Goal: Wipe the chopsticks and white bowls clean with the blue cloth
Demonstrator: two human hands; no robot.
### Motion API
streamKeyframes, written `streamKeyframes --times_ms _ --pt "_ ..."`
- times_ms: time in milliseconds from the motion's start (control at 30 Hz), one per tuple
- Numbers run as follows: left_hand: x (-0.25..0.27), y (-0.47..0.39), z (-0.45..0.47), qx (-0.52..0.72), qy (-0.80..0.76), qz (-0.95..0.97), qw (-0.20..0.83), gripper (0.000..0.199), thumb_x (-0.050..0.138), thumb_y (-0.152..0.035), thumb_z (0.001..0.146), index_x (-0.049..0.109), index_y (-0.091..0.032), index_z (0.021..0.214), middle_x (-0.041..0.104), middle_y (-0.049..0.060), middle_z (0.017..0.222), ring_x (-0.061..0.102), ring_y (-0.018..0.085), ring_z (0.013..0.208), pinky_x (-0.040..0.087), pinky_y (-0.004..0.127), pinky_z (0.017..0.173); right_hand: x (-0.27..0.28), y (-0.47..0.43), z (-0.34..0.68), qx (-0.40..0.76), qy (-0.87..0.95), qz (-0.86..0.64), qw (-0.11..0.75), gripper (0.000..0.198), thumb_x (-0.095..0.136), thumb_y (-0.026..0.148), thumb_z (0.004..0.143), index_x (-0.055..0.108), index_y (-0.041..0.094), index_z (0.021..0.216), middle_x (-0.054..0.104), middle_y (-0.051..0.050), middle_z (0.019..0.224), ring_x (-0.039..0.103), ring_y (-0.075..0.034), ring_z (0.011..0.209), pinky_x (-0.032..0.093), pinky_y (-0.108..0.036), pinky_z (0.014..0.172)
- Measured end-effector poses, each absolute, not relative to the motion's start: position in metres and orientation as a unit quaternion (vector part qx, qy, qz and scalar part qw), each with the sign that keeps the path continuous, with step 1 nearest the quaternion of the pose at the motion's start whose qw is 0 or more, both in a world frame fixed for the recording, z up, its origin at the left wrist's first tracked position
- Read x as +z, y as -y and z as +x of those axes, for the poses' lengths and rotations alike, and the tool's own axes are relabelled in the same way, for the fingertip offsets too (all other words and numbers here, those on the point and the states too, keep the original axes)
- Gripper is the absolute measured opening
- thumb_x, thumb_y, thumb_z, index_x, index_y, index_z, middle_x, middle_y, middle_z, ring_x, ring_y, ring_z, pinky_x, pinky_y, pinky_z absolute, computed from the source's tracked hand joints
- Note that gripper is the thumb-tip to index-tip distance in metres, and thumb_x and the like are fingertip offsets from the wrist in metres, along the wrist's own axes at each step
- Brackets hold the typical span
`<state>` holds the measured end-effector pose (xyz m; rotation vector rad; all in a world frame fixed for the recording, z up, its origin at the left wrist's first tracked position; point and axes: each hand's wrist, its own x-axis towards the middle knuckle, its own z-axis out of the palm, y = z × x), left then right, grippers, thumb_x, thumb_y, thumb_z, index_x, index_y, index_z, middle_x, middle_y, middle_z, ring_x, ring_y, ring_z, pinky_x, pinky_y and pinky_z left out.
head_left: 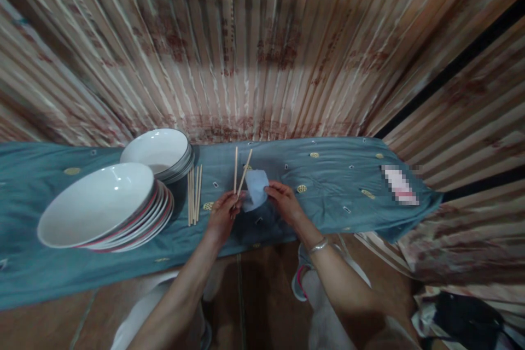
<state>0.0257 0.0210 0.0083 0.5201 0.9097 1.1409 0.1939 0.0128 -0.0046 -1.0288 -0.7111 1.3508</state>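
My left hand (223,212) is closed around the lower ends of two wooden chopsticks (243,175), whose upper ends spread apart and point away from me. In my right hand (284,200), thumb and fingers pinch the edge of a pale bluish-white cloth or tissue (257,186). That piece hangs between my hands, just right of the chopsticks, and its lower left part comes close to my left fingers; whether they touch it I cannot tell. Several more chopsticks (194,197) lie side by side on the table, left of my left hand.
A tall stack of white plates topped by a large bowl (96,202) stands at the left, with stacked bowls (158,150) behind it. A blue-green patterned cloth (328,175) covers the table. A blurred-out pink and white item (400,185) lies far right. Curtains (254,65) hang behind.
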Motion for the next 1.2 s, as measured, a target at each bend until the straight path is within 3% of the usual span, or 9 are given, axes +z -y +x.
streamKeyframes --times_ms 200,400,533,700,800,933,1067,1200 --pt "-0.001 -0.020 0.030 0.518 -0.403 0.264 0.707 0.021 0.079 -0.022 0.055 0.070 -0.016 0.072 0.058 -0.005 0.056 0.048 0.006 0.053 0.039 0.017 0.053 0.004 -0.007 0.189 0.657 0.300 -0.395 0.568 0.029 0.089 0.037 0.052 0.075 0.023 0.074 0.071 0.004 0.068 0.061 -0.011 0.064 0.049 -0.023 0.066" --pt "-0.006 -0.016 0.036 0.496 -0.371 0.291 0.729 0.023 0.080 -0.024 0.057 0.069 -0.018 0.076 0.068 -0.001 0.068 0.060 0.013 0.066 0.044 0.023 0.062 0.006 -0.003 0.186 0.705 0.307 -0.364 0.526 0.033 0.089 0.038 0.052 0.076 0.023 0.078 0.071 0.004 0.068 0.062 -0.011 0.062 0.051 -0.025 0.067" --pt "-0.001 -0.008 0.042 0.470 -0.360 0.298 0.749 0.022 0.078 -0.020 0.058 0.068 -0.016 0.076 0.067 0.001 0.069 0.060 0.013 0.067 0.042 0.023 0.060 -0.002 -0.008 0.185 0.599 0.362 -0.442 0.561 0.030 0.084 0.043 0.058 0.077 0.024 0.080 0.072 0.003 0.072 0.063 -0.015 0.067 0.052 -0.030 0.068" --pt "0.001 -0.002 0.046 0.448 -0.368 0.276 0.767 0.016 0.075 -0.018 0.057 0.064 -0.015 0.067 0.057 -0.003 0.058 0.048 0.008 0.055 0.038 0.022 0.056 -0.006 -0.009 0.179 0.407 0.500 -0.509 0.571 0.014 0.073 0.037 0.072 0.078 0.030 0.083 0.074 0.000 0.100 0.064 -0.023 0.098 0.048 -0.038 0.094" --pt "0.000 -0.002 0.047 0.447 -0.379 0.258 0.768 0.016 0.075 -0.019 0.057 0.062 -0.015 0.066 0.053 -0.005 0.056 0.045 0.007 0.055 0.037 0.021 0.055 -0.005 -0.008 0.176 0.349 0.524 -0.531 0.568 0.013 0.069 0.033 0.076 0.077 0.030 0.086 0.072 -0.001 0.104 0.063 -0.023 0.103 0.045 -0.037 0.099" --pt "0.001 -0.005 0.047 0.457 -0.388 0.256 0.758 0.019 0.075 -0.016 0.054 0.057 -0.015 0.062 0.050 -0.006 0.056 0.043 0.007 0.056 0.033 0.020 0.054 -0.006 -0.008 0.174 0.360 0.479 -0.558 0.574 0.023 0.071 0.038 0.074 0.074 0.027 0.094 0.072 -0.003 0.101 0.063 -0.022 0.097 0.049 -0.035 0.090" --pt "0.004 -0.011 0.042 0.489 -0.392 0.254 0.736 0.018 0.071 -0.015 0.053 0.054 -0.017 0.059 0.048 -0.007 0.054 0.040 0.006 0.053 0.032 0.019 0.052 -0.011 -0.008 0.175 0.508 0.389 -0.531 0.555 0.040 0.078 0.045 0.064 0.071 0.023 0.097 0.071 0.000 0.081 0.063 -0.017 0.076 0.050 -0.030 0.070" --pt "0.005 -0.014 0.036 0.504 -0.402 0.241 0.725 0.020 0.072 -0.014 0.054 0.053 -0.018 0.057 0.048 -0.007 0.052 0.039 0.006 0.051 0.032 0.018 0.049 -0.009 -0.006 0.178 0.597 0.347 -0.474 0.546 0.045 0.086 0.040 0.054 0.072 0.022 0.093 0.068 0.003 0.070 0.058 -0.013 0.064 0.046 -0.026 0.063"
